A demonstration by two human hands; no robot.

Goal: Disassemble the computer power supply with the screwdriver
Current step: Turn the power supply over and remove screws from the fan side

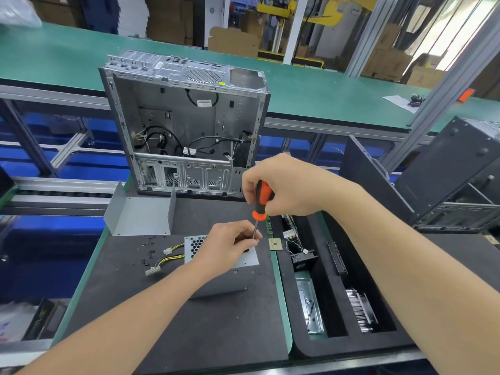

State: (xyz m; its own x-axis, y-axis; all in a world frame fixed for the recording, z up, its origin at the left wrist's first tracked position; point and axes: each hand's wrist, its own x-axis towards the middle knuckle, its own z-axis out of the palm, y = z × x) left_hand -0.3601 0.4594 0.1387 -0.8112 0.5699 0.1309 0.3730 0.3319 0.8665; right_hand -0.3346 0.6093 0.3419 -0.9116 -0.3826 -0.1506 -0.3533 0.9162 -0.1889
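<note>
Right hand [284,185] curled round orange-and-black screwdriver [261,201] handle, tool near upright. Left hand [227,247] pinches steel shaft, resting on power supply [247,259]: grey sheet-metal box, honeycomb vent, yellow-black cables [173,255] with white plugs, on dark foam tabletop [216,334]. Loose black screws [150,251] beside. Open steel computer case [184,117] behind; labels too small to read.

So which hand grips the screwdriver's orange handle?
The right hand grips the orange-and-black screwdriver handle; the left hand pinches its thin metal shaft above the grey power supply.
</note>
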